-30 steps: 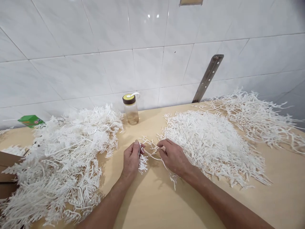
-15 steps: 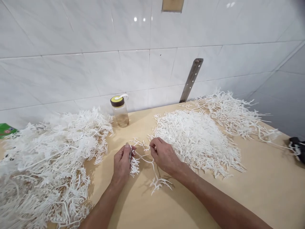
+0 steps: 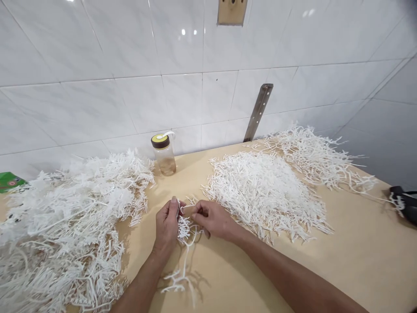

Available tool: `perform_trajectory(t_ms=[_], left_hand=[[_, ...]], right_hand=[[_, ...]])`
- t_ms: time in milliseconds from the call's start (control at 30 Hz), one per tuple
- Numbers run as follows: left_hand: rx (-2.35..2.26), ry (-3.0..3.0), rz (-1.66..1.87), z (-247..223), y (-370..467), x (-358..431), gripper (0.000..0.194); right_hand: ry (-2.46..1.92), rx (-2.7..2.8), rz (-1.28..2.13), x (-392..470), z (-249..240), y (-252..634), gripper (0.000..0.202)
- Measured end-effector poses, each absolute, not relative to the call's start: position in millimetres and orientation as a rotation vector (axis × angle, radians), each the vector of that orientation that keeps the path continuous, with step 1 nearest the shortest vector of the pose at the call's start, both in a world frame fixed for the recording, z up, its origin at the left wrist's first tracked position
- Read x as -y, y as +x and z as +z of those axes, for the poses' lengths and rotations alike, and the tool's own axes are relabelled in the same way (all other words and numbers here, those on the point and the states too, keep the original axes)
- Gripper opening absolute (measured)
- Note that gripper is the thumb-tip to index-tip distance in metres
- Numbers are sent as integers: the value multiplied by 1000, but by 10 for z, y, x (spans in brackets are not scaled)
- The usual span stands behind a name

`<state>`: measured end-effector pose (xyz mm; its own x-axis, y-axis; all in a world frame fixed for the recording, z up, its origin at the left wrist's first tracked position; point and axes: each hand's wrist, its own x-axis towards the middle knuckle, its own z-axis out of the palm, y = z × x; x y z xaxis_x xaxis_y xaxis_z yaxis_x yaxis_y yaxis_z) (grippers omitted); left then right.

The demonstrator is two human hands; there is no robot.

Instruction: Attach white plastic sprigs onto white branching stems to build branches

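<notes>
My left hand (image 3: 167, 221) is closed around a small bunch of white branched plastic pieces (image 3: 184, 227), their tips poking out beside the fingers. Just to its right, my right hand (image 3: 211, 219) pinches a thin white strand (image 3: 188, 207) that runs across to the left hand. The contact at the right fingertips is partly hidden. A longer branched white sprig (image 3: 185, 265) dangles below the hands, its forked end over the table. To the right lies a dense heap of short white pieces (image 3: 263, 195).
A large tangled pile of white sprigs (image 3: 71, 217) covers the left side. Looser sprigs (image 3: 316, 152) lie at back right, near a black object (image 3: 407, 206). A lidded bottle (image 3: 165, 158) and a metal strip (image 3: 259, 113) stand by the tiled wall. A green packet (image 3: 11, 181) shows far left.
My right hand has moved left and slightly down, closer to my left hand. The dangling sprig has swung left and down. My left hand has stayed nearly in place.
</notes>
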<state>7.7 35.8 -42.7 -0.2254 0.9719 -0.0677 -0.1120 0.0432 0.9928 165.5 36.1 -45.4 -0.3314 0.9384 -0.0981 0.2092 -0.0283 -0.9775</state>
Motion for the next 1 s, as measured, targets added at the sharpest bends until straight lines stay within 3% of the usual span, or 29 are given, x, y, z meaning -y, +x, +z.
perform_trajectory(t_ms=[67, 200, 267, 433, 600, 767, 1000], left_hand=[[-1317, 983, 1385, -427, 84, -363, 49], [-1327, 1009, 1380, -410, 93, -364, 52], [-1330, 1000, 1366, -390, 94, -358, 53], [-1225, 870, 1333, -346, 91, -355, 47], [-921, 650, 1301, -306, 86, -366, 32], [-847, 498, 1332, -296, 26, -422, 35], [-789, 451, 1369, -306, 20, -420, 35]], right_hand=[[-1294, 1431, 1284, -485, -452, 1759, 12], [-1301, 1428, 568, -592, -442, 1906, 20], [-1211, 1503, 384, -557, -422, 1912, 26], [-1070, 1593, 381, -395, -349, 1803, 27], [-1232, 1573, 508, -362, -393, 1787, 16], [-1406, 1817, 438, -336, -502, 1732, 13], [-1209, 1888, 669, -241, -452, 1605, 16]])
